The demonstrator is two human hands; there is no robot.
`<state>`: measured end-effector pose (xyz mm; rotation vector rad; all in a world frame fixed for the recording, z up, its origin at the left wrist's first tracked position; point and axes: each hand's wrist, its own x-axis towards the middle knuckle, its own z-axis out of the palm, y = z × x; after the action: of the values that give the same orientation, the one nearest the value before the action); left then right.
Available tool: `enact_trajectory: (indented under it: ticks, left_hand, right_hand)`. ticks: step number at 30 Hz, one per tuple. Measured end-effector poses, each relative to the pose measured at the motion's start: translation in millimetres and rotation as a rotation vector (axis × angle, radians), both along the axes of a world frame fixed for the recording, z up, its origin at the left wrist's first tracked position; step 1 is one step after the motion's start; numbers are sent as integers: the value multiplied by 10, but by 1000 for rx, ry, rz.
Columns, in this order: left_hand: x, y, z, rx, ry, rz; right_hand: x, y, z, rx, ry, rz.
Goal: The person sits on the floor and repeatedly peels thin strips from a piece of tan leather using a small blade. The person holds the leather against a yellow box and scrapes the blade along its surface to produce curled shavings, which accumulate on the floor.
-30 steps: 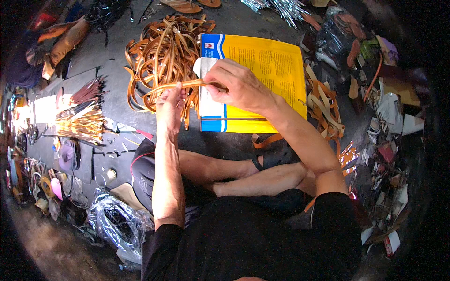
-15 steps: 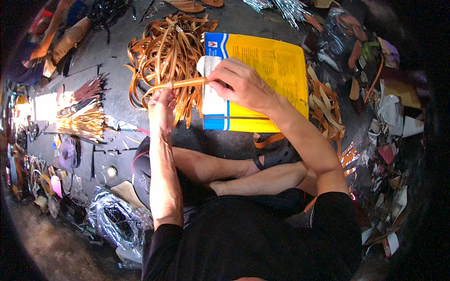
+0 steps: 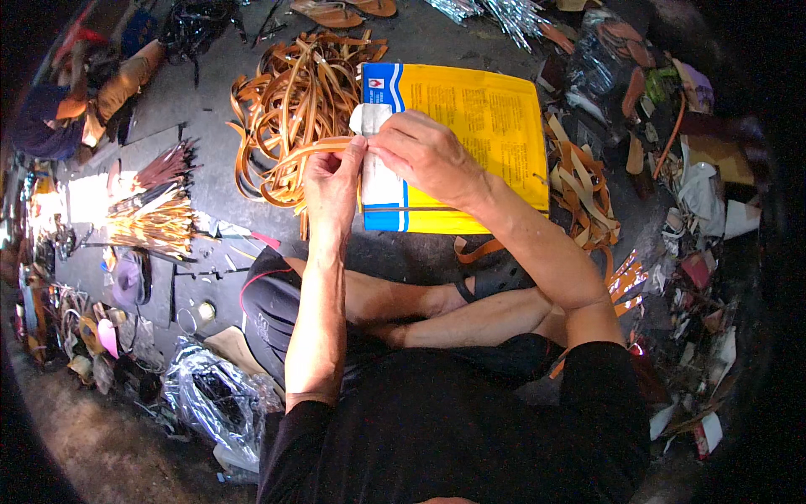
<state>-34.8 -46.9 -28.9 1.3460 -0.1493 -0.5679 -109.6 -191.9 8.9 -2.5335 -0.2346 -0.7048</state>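
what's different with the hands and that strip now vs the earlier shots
The left hand has moved right, close up to the right hand, so the stretch of tan strip between them has all but gone. Whether the right hand still grips its end is hard to tell. The pile of strips and yellow-and-blue packaging look unchanged.

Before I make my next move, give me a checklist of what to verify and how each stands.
1. Left hand pinching the strip: ok.
2. Right hand beside the left: ok, above the yellow sheet.
3. Right hand's hold on the strip: cannot tell, its fingertips are partly hidden.
4. Pile untangled: not ok, loops cross one another.
5. Strip's far end clear of the pile: cannot tell, it blends into the loops.
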Motion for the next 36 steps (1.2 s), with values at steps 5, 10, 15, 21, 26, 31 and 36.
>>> enact_trajectory:
  ticks: [5, 10, 15, 21, 26, 31, 36]
  left_hand:
    - [-14, -53, 64, 168, -271, 71]
    - [14, -13, 143, 353, -425, 13]
    - [-51, 0, 221, 161, -210, -12]
    - [244, 215, -124, -368, 202, 143]
    - [780, 263, 1101, -355, -174, -95]
    - [795, 399, 1010, 104, -553, 79]
    - [161, 690, 398, 141, -462, 38]
  right_hand:
    - [-174, 111, 82, 114, -4, -63]
    - [-205, 77, 136, 43, 148, -13]
    - [-251, 235, 12, -124, 59, -157]
    - [-302, 167, 91, 19, 89, -90]
    - [-851, -340, 582, 306, -9, -329]
    - [-2016, -961, 533, 520, -12, -717]
    - [-3106, -1346, -604, 204, 734, -617]
